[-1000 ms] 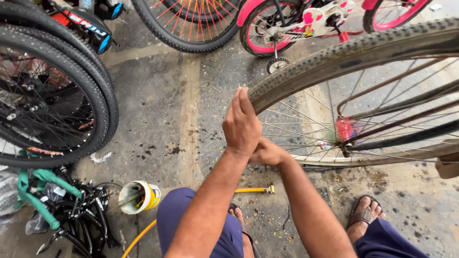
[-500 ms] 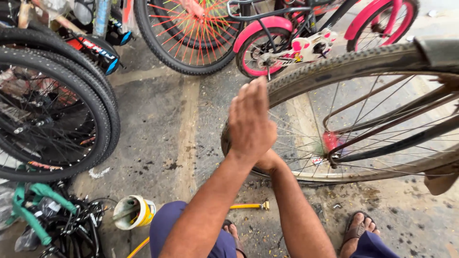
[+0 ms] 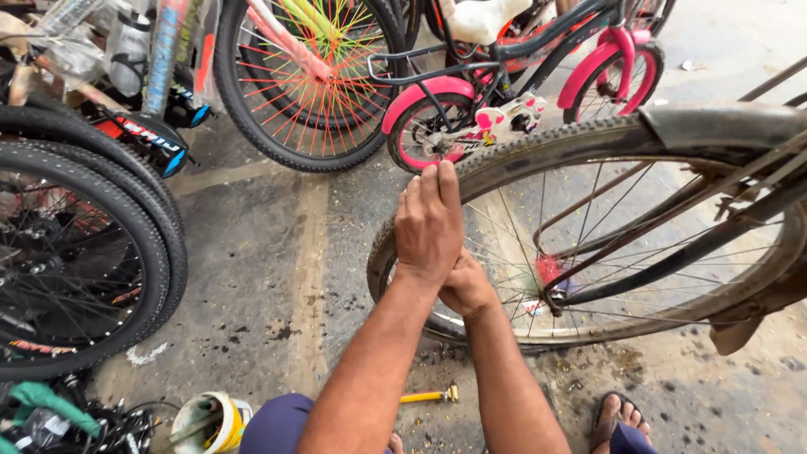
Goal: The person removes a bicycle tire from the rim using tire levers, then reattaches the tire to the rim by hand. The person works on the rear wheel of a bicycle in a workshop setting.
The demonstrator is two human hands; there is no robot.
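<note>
black wheels (image 3: 76,252): at far left, two knobbly tyres side by side, well apart from both hands; no part in the work seen here
tub (image 3: 210,420): white and yellow, on the floor at bottom left beside a tangle of parts; near enough to the knee to be knocked over if legs shift
left hand (image 3: 429,223): raised flat, fingers straight and pressed together, palm turned toward the tyre; holding nothing
tyre (image 3: 538,147): worn, dusty tread of the big wheel; curves just beyond and to the right of the left grip, touching or nearly so, cannot tell which
right hand (image 3: 466,286): lower, half hidden behind the left wrist, curled shut near the rim; whether anything is pinched inside cannot be told
yellow tool (image 3: 429,395): on the floor between the forearms, below both grips, out of use
spokes (image 3: 588,252): thin, close to the right knuckles; likely risk is fingers caught or nipped should the wheel turn
sandalled foot (image 3: 618,416): by the wheel's lower edge; could be pinched if the bicycle tips
</note>
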